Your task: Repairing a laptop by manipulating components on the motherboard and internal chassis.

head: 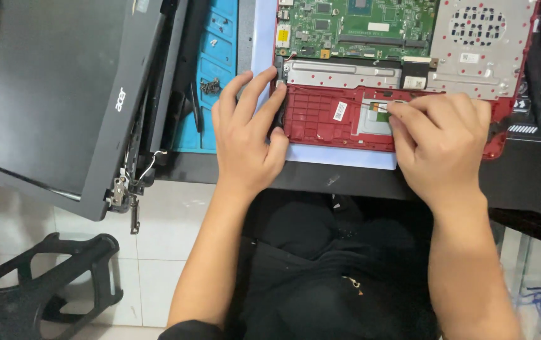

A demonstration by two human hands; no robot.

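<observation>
White floor tiles (169, 252) are showing below the edge of a dark counter (346, 179), seen from a camera looking down at a person's two bare hands. Leaning off the counter's left end, a detached laptop screen panel (50, 94) with a dark bezel is taking up the upper left, its metal hinge (119, 189) and loose cables hanging at the lower corner. At the top centre and right, an opened red laptop base (321, 116) is lying on a pale blue mat (339, 156), with its green circuit board (371, 22) and grey metal plate (490, 56) exposed. A black stool (37, 283) is standing on the floor at the lower left. Between the screen panel and the laptop base, a blue parts tray (217, 56) is holding a small cluster of dark screws (210, 85).

The left hand (245, 132) is resting with fingers spread, pressing on the left edge of the red base. The right hand (443, 141) is curled over the base's lower middle, its fingertips (399, 112) pressed together and pinching at a small flat cable connector (380, 108) on the silver touchpad bracket (371, 119).
</observation>
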